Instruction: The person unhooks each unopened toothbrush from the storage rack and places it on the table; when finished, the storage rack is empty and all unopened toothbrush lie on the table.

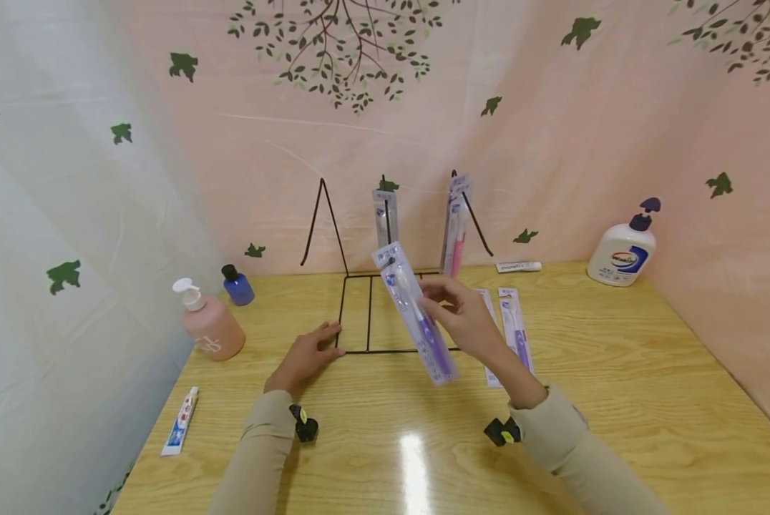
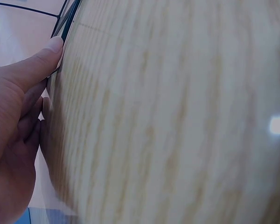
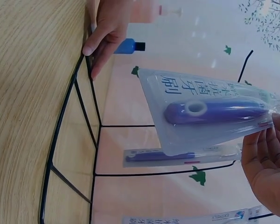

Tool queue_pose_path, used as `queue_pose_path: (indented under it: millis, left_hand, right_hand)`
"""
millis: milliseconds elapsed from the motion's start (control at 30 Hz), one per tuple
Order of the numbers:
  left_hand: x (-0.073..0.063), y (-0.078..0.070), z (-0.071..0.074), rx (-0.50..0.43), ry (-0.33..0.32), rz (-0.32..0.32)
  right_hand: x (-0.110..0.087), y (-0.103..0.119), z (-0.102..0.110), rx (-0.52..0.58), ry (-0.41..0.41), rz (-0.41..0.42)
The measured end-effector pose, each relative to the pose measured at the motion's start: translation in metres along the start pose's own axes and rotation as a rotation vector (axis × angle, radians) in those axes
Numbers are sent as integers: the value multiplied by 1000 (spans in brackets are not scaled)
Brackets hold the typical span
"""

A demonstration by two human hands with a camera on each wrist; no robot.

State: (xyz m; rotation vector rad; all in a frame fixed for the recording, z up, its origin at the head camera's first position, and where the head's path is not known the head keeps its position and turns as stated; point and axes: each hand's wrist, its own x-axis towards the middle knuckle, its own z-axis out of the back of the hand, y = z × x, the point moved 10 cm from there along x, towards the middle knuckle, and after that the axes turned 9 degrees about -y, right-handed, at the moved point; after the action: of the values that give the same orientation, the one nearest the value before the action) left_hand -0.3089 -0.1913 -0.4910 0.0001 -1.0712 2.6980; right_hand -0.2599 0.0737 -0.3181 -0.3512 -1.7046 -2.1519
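My right hand [image 1: 462, 318] pinches a packaged purple toothbrush [image 1: 416, 325] by its side, holding it tilted before the black wire rack [image 1: 369, 315]. The pack's top is close to the middle hook's tip; I cannot tell whether they touch. Another toothbrush pack [image 1: 385, 214] hangs on that hook. Packs with a pink toothbrush [image 1: 457, 243] in front hang on the right hook; the left hook [image 1: 314, 218] bears nothing. With fingers fairly straight, my left hand [image 1: 303, 359] rests at the rack's front left corner, its thumb [image 2: 53, 46] touching the wire.
Two toothbrush packs [image 1: 517, 332] lie right of the rack. At left stand a pink pump bottle [image 1: 216, 325] and a blue bottle [image 1: 239, 287], with a toothpaste tube [image 1: 181, 422] nearer. A white tube [image 1: 519, 267] and white pump bottle [image 1: 619, 254] are at back right, by the curtain.
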Motion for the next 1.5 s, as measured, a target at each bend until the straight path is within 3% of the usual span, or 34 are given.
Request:
queue_pose_path:
  millis: [267, 567, 800, 967, 1200, 1500]
  left_hand:
    - [0, 0, 0, -9, 5, 1]
    - [-1, -2, 2, 2, 9, -5]
    - [1, 0, 0, 8, 4, 4]
    - [1, -2, 0, 20, 1, -6]
    - [0, -3, 0, 15, 5, 14]
    - [-2, -1, -1, -9, 9, 3]
  right_hand:
    - [-10, 0, 11, -16, -13, -9]
    - [-26, -34, 51, 0, -98, -25]
    - [-35, -68, 91, -136, -171, -133]
    - [-40, -91, 131, -206, -230, -226]
    - [-41, -128, 180, -272, -231, -374]
    - [-45, -186, 203, -301, -185, -555]
